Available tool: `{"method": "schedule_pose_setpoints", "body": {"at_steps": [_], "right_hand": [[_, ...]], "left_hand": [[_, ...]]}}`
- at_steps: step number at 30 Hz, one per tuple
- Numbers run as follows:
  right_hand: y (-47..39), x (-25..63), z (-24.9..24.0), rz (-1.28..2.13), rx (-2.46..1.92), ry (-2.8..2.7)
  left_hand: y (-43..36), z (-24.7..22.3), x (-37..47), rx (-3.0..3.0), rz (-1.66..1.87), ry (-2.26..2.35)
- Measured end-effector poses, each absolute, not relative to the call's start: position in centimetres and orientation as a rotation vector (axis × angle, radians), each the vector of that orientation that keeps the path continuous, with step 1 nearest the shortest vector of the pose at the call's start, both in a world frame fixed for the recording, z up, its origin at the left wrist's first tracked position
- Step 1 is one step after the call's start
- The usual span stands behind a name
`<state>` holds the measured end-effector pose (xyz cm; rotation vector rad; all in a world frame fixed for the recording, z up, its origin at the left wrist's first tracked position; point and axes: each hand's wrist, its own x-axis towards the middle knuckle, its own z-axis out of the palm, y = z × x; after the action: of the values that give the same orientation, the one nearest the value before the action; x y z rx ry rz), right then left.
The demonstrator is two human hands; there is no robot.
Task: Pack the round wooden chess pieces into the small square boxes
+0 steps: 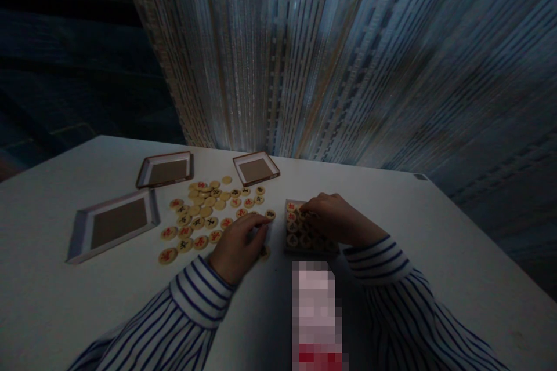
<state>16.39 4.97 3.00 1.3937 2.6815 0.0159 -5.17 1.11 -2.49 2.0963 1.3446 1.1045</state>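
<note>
Worktop (439,243), white: we note loose round discs (208,203) spread left of centre, some showing red characters, some black, others plain faces. Several overlap toward the far side of the spread; those nearer us lie mostly side by side.

Left hand (240,246): palm down over the right edge of the spread, thumb and index drawn near each other. Its fingertips are at a black-marked disc (270,215); we cannot tell whether the grip has hold of it. Another disc (264,253) lies near the thumb, on the side toward us.

Right hand (338,219): over a shallow box (311,253), fingers bent down onto the discs inside. Grip opening hidden by the fingers; we cannot tell if a disc is held. Box contents, as far as visible: discs in rows, red characters at the far left corner, black ones nearer us.

Surroundings: three shallow trays, at far left (166,170), near left (117,224) and far centre (256,170). A strand curtain (278,58) hangs behind the worktop.
</note>
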Motion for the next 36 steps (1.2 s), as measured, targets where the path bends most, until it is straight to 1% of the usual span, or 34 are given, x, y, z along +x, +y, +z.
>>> {"method": "schedule_pose_setpoints", "body": {"at_steps": [36], "right_hand": [[4.60, 16.03, 3.53, 0.030, 1.382, 2.637]], "left_hand": [[1.13, -2.43, -5.27, 2.114, 1.091, 1.359]]}}
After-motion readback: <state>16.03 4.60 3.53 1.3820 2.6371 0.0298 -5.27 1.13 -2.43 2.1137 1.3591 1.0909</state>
